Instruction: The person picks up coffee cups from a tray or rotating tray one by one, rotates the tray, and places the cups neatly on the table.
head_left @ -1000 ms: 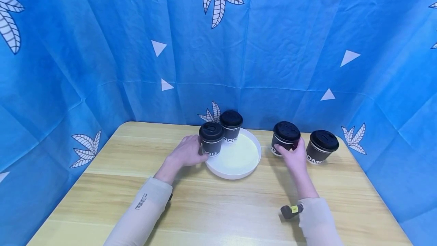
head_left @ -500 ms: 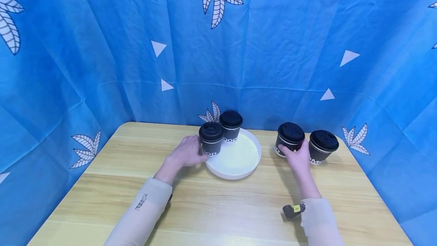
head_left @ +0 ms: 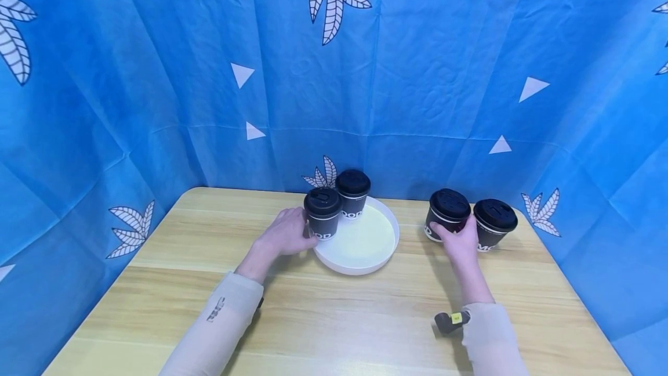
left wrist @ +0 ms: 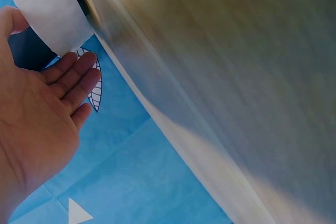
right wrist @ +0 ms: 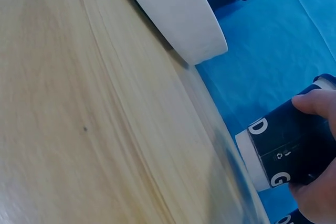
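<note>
In the head view my left hand (head_left: pixel 286 234) holds a black paper coffee cup (head_left: pixel 322 213) with a dark lid, at the left side of a round white tray (head_left: pixel 362 254). Its thumb lies low on the cup; in the left wrist view the fingers (left wrist: pixel 76 80) reach round the dark cup wall. A second lidded coffee cup (head_left: pixel 353 193) stands upright on the tray just behind. On the right, my right hand (head_left: pixel 460 242) grips a third coffee cup (head_left: pixel 450 205) between thumb and fingers. Close beside it stands another lidded cup (head_left: pixel 494 225), partly covered by that hand.
The cups and tray are near the back edge of a light wooden table (head_left: pixel 334 318). Behind and to both sides hangs a blue cloth (head_left: pixel 417 62) with white leaves and triangles. Bare wood lies between the tray and the right-hand cups.
My right hand has moved its coffee cup a little to the right, close up to the far-right cup. The left hand, its cup and the tray have stayed in place.
</note>
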`<state>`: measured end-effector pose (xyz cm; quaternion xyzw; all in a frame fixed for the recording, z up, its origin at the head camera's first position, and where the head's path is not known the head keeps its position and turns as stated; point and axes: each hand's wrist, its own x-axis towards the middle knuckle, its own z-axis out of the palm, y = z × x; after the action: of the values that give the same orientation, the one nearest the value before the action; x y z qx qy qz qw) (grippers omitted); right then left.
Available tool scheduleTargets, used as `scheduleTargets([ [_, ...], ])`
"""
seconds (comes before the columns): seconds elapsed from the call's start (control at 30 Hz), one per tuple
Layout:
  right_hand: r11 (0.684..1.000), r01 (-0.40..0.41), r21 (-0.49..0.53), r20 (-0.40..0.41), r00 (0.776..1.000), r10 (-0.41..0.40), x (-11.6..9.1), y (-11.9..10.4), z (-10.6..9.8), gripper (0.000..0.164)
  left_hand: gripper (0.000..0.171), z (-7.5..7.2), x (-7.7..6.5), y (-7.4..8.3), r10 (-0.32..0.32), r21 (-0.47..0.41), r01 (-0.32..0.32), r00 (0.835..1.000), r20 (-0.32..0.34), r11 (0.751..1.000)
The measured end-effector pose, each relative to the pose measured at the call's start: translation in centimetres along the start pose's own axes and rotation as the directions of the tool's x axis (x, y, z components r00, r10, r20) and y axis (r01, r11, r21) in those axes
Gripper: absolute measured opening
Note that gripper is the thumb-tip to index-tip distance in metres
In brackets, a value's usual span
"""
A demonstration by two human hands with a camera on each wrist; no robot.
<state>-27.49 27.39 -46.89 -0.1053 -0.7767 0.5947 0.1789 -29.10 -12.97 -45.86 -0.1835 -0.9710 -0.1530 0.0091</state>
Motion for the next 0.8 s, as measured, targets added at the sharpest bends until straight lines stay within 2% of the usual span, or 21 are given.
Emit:
scheduleTargets([
  [0.5, 0.999, -0.018, -0.046, -0.001, 1.000, 0.018, -0.02, 0.23, -0.44, 0.088, 0.075, -0.21, -0.09, 0.20, -0.005, 0.002, 0.005, 1.000, 0.001, 1.000],
  [0.8, 0.994, -0.022, -0.104, -0.007, 1.000, 0.021, -0.29, 0.53, -0.42, 0.084, 0.078, -0.21, -0.14, 0.21, -0.009, -0.010, 0.009, 1.000, 0.005, 1.000],
])
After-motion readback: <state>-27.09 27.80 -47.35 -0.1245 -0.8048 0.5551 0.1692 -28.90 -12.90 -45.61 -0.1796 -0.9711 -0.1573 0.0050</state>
